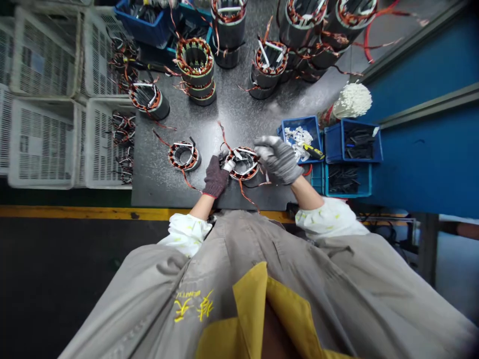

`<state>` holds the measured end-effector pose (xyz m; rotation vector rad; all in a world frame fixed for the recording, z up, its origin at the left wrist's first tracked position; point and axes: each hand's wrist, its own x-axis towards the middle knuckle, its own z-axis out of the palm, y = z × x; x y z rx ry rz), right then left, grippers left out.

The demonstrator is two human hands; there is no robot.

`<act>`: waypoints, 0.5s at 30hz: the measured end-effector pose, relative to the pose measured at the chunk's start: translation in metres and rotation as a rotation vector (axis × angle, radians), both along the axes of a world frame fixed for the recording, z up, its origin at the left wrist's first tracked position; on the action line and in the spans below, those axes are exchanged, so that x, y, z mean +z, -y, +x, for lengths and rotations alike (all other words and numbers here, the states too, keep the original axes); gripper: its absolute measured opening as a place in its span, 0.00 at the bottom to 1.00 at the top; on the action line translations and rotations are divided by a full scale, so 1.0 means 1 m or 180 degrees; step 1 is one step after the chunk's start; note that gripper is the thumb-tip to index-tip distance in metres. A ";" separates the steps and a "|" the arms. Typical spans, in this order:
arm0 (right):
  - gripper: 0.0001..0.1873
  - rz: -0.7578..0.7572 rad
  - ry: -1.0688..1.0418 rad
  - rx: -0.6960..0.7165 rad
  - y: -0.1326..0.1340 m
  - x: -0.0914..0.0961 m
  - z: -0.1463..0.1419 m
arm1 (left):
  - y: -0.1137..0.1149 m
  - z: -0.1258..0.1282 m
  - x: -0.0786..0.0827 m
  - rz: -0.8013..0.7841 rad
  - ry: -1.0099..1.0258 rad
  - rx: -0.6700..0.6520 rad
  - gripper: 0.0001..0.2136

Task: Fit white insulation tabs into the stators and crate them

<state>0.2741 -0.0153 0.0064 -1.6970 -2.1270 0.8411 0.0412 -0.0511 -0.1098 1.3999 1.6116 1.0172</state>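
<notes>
A motor stator with copper windings and white sleeving lies on the dark worktable near its front edge. My left hand, in a dark knitted glove with pale fingertips, grips the stator's left rim. Just off the stator's right side is my right hand, in a grey-and-white glove. Its fingers are curled together, and what they hold, if anything, is hidden. Copper leads stick out above and below the stator. Left of my left hand stands a second short stator, with a black sleeve and loose leads.
Taller stators stand, some stacked, along the back. On the right are a blue bin of white pieces with a yellow-handled tool, bins of black sleeves, and a bundle of white tubes. White crates line the left.
</notes>
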 end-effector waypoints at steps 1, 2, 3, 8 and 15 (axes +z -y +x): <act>0.22 0.0084 0.0340 0.0368 -0.010 0.006 -0.004 | 0.000 0.000 0.000 0.0019 0.0017 -0.0003 0.22; 0.21 0.0140 0.0693 0.0800 -0.019 0.010 -0.010 | -0.001 0.001 0.001 0.0025 0.0012 0.0009 0.22; 0.21 0.0159 0.1003 0.1237 -0.026 0.012 -0.017 | -0.001 0.002 0.001 0.0013 -0.0015 0.0035 0.22; 0.17 0.0173 0.0992 0.1565 -0.044 -0.002 -0.046 | -0.002 0.005 -0.002 -0.0001 -0.0066 0.0141 0.23; 0.32 0.0263 -0.1304 -0.0646 -0.072 -0.021 -0.020 | 0.010 0.012 0.027 0.0217 -0.0580 0.0060 0.18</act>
